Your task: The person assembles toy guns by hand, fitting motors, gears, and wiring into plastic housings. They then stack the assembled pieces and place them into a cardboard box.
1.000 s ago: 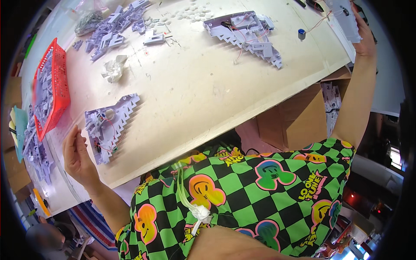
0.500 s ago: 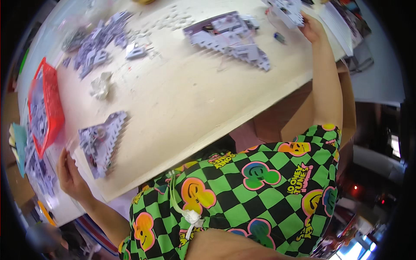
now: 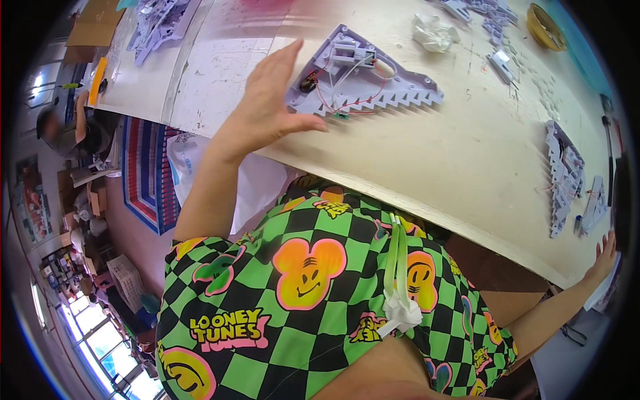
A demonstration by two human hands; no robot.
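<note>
A triangular lavender plastic housing point(image 3: 373, 90) with a saw-toothed edge lies on the table, its hollow side up. Red and white wires, a small green board and a dark round part show inside it. My left hand point(image 3: 263, 110) is open at its left end, thumb and fingers spread around the corner; whether it touches cannot be told. Far to the right, my right hand point(image 3: 603, 257) is open at the table's edge, fingers stretched out. Just beyond it lie a narrow pale plastic piece point(image 3: 595, 210) and another toothed housing point(image 3: 564, 177) with parts inside.
Crumpled white paper point(image 3: 435, 33) lies behind the housing, near a small plastic part point(image 3: 503, 65) and scattered little bits. Lavender pieces point(image 3: 160, 27) are piled at the far left. A yellow bowl point(image 3: 545, 28) stands at the far right. Another person point(image 3: 73, 130) is at the left.
The view has swung to the left. My right hand has let go of the toothed plastic piece it held. My left hand has come over the end of the wired housing.
</note>
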